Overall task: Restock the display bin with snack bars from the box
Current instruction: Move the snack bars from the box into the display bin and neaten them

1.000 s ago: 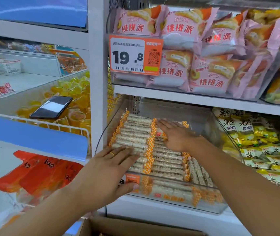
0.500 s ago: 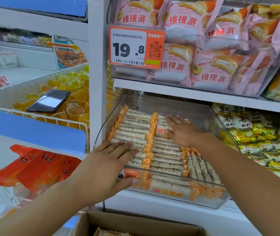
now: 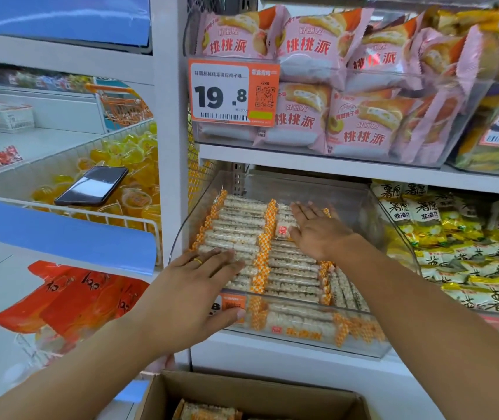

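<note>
The left hand lay flat, fingers straight, on the clear-wrapped puffed-rice snack bars with orange checkered ends inside the clear plastic display bin; the right hand pressed flat on the middle row. The brown cardboard box below held more. They looked light, crinkly and brittle, best taken by the long sides.

My right hand is sliding back a little over the snack bars; the box is coming further into view below me.
</note>
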